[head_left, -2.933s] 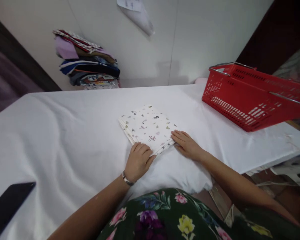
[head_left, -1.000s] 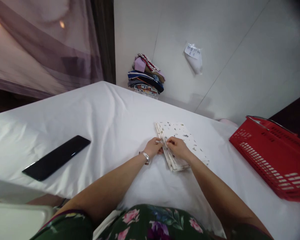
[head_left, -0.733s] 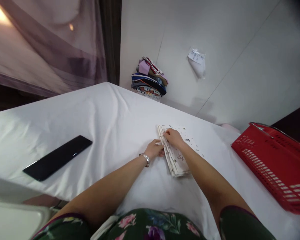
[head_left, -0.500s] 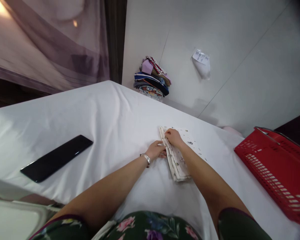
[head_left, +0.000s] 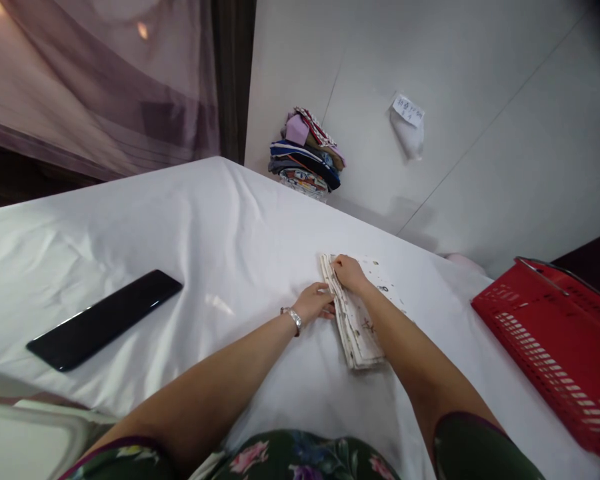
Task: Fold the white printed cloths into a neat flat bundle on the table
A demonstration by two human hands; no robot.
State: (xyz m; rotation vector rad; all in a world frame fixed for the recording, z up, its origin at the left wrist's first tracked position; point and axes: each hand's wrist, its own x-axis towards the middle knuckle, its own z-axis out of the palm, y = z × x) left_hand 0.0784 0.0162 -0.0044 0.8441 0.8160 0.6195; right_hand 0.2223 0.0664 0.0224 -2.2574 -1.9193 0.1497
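A folded white cloth with small printed figures [head_left: 363,333] lies in layers on the white-covered table, right of the middle. My right hand [head_left: 349,272] rests on its upper part, fingers curled and closed on the top layer near the left edge. My left hand [head_left: 314,303], with a silvery band at the wrist, is at the cloth's left edge. Its fingers are stretched out and apart, their tips touching the layered edge. My right forearm covers part of the cloth's right side.
A long black glossy object [head_left: 105,320] lies on the table [head_left: 260,267] at left. The red plastic basket [head_left: 545,340] stands at right. Beyond the far edge are a stack of folded clothes [head_left: 307,157] and a clear bag with a written label [head_left: 407,130]. A sheer curtain [head_left: 145,87] hangs far left.
My hands and the cloth stay in nearly the same place. The view has shifted slightly; my right hand remains closed at the cloth's upper part.
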